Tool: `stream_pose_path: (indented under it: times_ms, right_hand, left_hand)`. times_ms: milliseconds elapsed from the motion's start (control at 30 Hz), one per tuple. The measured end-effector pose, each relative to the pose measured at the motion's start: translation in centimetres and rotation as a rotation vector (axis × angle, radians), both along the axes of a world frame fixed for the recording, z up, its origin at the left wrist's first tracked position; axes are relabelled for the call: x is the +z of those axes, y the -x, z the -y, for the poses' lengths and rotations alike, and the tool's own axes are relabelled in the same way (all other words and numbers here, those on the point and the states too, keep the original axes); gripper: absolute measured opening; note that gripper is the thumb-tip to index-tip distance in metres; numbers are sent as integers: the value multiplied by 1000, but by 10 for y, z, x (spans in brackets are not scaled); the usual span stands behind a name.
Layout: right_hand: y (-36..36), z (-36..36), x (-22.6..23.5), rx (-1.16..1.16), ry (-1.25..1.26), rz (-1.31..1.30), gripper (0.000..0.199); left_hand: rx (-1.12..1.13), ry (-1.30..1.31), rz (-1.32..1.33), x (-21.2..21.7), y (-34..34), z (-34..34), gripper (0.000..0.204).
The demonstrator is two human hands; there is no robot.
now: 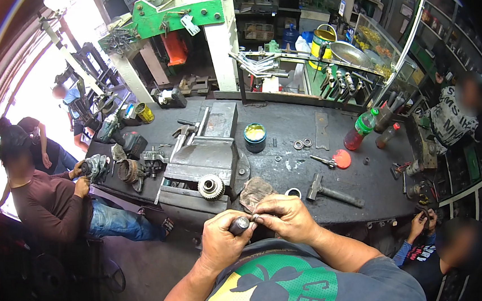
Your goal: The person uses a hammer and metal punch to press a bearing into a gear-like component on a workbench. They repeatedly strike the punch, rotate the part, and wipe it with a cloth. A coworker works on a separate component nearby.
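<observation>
Close to my chest, at the bench's front edge, my two hands meet. My left hand [224, 239] is wrapped round a dark cylindrical piece [239, 226] whose round, light end faces up; its kind does not show. My right hand [286, 217] is closed in a pinch against the left fingertips, on a small pale part mostly hidden by the fingers. Just beyond them lies a crumpled, stained rag [257, 192]. A toothed metal gear [211, 187] sits at the large grey bench vise [205, 159], left of the rag. A metal ring [293, 193] lies beside my right hand.
The dark workbench [288, 169] carries a hammer [332, 191], a grease tub [255, 137], bearing rings [303, 143], a shaft with an orange-red disc [341, 159] and bottles [362, 129]. Motor parts [132, 173] crowd the left end, where a person [47, 205] works. Another person [458, 246] is at right.
</observation>
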State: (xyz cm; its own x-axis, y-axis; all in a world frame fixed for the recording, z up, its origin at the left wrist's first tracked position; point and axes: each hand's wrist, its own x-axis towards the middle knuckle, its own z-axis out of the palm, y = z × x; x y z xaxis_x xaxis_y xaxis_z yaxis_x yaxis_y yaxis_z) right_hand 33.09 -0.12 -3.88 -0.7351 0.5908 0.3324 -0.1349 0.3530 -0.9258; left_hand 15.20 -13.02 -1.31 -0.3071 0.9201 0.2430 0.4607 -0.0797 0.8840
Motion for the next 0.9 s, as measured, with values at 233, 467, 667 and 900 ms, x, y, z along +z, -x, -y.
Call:
stream_pose_path:
  times_ms: [233, 467, 667, 900]
  right_hand:
    - [3, 11, 2, -29, 90, 61, 14]
    - [6, 9, -11, 66, 236, 27, 21]
    - [14, -8, -5, 162, 247, 124, 22]
    - [73, -23, 32, -5, -68, 220, 45]
  left_hand:
    - [5, -28, 13, -9, 4, 1, 20]
    - [33, -181, -16, -22, 11, 3, 30]
    - [157, -138, 163, -13, 25, 16, 37]
    - [404, -167, 532, -49, 100, 20, 36]
